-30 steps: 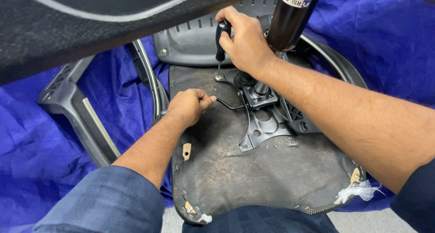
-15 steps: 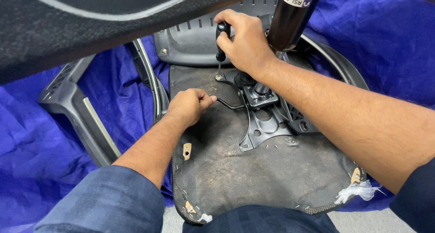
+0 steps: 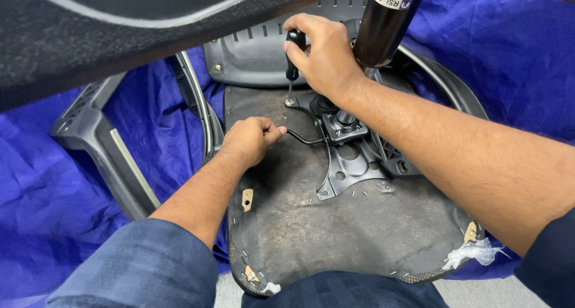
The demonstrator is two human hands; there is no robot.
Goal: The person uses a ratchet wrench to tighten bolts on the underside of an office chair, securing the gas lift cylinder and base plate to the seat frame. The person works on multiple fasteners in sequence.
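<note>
Head view: screwdriver (image 3: 293, 53) seemingly inside right hand (image 3: 323, 59).

Two hands are in view: the left hand (image 3: 250, 139) near the middle and the right hand (image 3: 320, 56) farther off. There is one screwdriver (image 3: 293, 53), one upturned chair seat (image 3: 335, 236), one black cylinder (image 3: 383, 23), one metal bracket (image 3: 353, 161), two armrests, one at left (image 3: 99, 143) and one at right (image 3: 446, 83), and one blue cloth (image 3: 54, 224).

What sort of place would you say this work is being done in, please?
Probably an indoor floor used as a makeshift repair spot: an upturned black fabric-covered office chair seat lies on a crumpled blue cloth sheet, with grey floor at its edge.
</note>
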